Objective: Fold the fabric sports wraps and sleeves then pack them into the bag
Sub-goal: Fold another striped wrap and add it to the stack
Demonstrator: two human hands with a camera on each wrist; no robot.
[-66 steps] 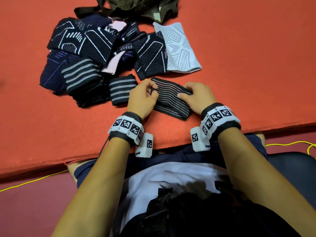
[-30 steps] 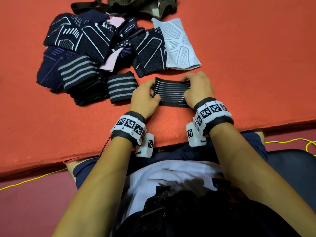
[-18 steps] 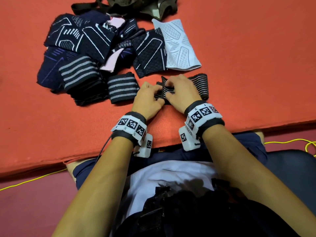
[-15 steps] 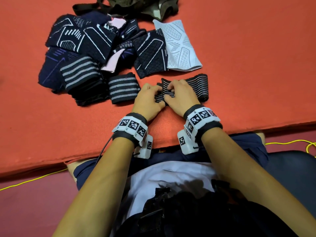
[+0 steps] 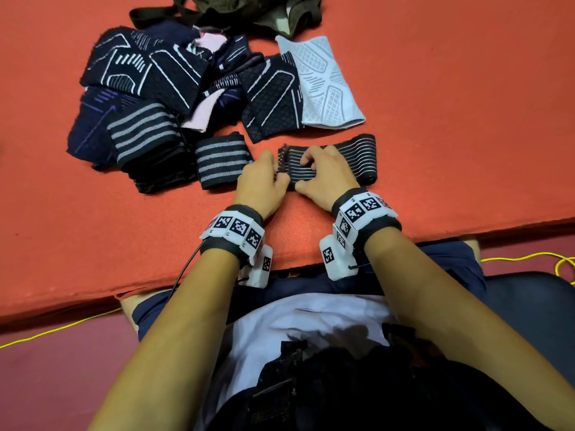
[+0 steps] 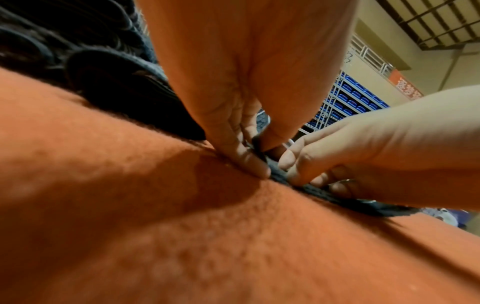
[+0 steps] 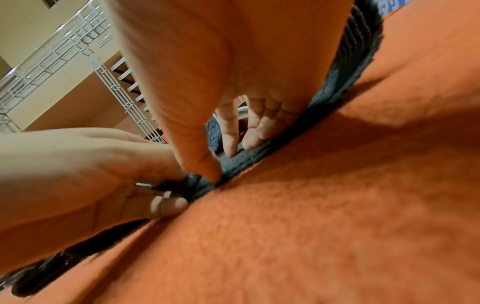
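The black elastic wrap with thin pale lengthwise stripes lies flat on the orange felt table cover, close to the near edge, likely so that both hands can work it against a firm surface. The left hand pinches the wrap's left end between thumb and curled fingers, apparently to anchor that end or start a fold or roll there. The right hand arches over the middle of the wrap, its fingertips pressed down on the fabric and its thumb at the near edge, which seems meant to keep the band from springing back. The right end of the wrap lies free beyond the right hand.

A small folded black band with 4 grey stripes sits just left of the left hand, beside a heap of dark patterned sleeves and a pale grey knitted sleeve. The olive-green bag lies at the far edge, well apart from the hands.

The bag is cut off by the frame, so its opening cannot be judged. How many layers are under the hands stays hidden, and both wrist views are blurred up close.
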